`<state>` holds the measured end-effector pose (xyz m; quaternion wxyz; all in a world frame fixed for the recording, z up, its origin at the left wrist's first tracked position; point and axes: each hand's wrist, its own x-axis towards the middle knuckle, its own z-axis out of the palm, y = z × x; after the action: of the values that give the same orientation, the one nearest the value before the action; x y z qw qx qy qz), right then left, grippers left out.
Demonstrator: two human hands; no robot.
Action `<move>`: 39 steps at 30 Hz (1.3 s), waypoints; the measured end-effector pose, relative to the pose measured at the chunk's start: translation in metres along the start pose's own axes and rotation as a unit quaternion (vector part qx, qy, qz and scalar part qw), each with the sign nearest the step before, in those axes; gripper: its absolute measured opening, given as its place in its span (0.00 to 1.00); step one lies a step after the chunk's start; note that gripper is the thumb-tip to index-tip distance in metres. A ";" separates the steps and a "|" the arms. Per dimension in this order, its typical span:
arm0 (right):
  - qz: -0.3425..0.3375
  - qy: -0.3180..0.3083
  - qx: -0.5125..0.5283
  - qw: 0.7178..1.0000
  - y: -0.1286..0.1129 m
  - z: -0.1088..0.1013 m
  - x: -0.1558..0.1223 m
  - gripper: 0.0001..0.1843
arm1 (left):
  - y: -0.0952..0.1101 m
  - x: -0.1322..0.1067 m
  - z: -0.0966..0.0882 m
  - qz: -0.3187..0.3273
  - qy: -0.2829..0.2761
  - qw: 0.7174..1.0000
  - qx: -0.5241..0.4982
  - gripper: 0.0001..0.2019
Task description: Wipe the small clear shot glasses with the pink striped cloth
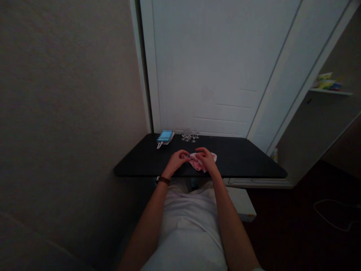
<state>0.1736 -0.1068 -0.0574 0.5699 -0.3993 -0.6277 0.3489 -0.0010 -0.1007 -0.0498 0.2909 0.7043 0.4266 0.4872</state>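
White shirt fabric [191, 229] is being shown nearest the camera in the head view, both forearms being stretched past it toward the dark table [242, 158]. Near the table's front edge, a pink-and-white cloth [199, 165] is being gripped by the fingers of the right hand [207, 159], which are being bent over its top. At the cloth's left edge a small object [188, 156] is being pinched by the left hand [177, 160], thumb and fingertips being brought together — glassy, perhaps, but too small and dim to be identified. Farther back, small stemmed glasses [190, 137] are being carried by the table, well apart from the hands; to their left, a blurred blue item [165, 136] is being supported too.

Wiping appears to be being done, as far as can be judged. It is being done best when the small object is being pinched lightly, pressure is being spread through the soft cloth — never levered sideways — and everything is being held over the table.
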 end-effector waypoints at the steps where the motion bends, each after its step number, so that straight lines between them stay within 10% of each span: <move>1: -0.002 -0.004 0.002 1.000 -0.001 0.000 -0.001 0.14 | 0.001 0.000 0.000 0.001 0.001 1.000 0.004 0.15; 39: -0.030 -0.030 0.032 0.999 -0.010 -0.002 -0.003 0.13 | 0.002 -0.001 -0.001 0.019 0.013 1.000 -0.020 0.14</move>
<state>0.1744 -0.1135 -0.0494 0.5736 -0.3518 -0.6445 0.3632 -0.0014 -0.1023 -0.0477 0.2896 0.7003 0.4069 0.5100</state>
